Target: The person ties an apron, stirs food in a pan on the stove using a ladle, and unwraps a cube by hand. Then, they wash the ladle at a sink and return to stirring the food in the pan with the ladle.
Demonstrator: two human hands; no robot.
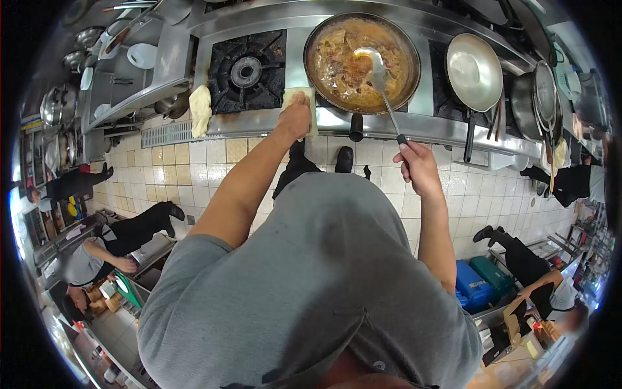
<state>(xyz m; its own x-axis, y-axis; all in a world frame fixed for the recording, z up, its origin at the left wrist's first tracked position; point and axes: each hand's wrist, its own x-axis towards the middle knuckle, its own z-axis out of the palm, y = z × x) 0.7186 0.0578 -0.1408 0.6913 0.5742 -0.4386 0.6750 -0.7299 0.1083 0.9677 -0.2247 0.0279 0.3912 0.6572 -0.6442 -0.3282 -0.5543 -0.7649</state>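
My left hand (296, 117) rests on a folded pale yellow cloth (308, 93) at the steel front of the stove, fingers pressed onto it. Just right of it sits a large round frying pan (416, 71) full of brown, bubbling sauce with chunks in it. My right hand (420, 170) is closed round the black grip of a long metal cooking spoon (383, 91). The spoon's bowl lies in the sauce near the pan's middle. The pan's dark handle (356, 128) points toward me, between my two hands, and neither hand touches it.
An unlit-looking burner (246, 72) lies left of the cloth, with another pale cloth (200, 111) beyond it. A lighter frying pan (474, 72) stands at right, its handle sticking out. Co-workers (97, 253) (541, 279) stand behind me on both sides, near blue bins (473, 285).
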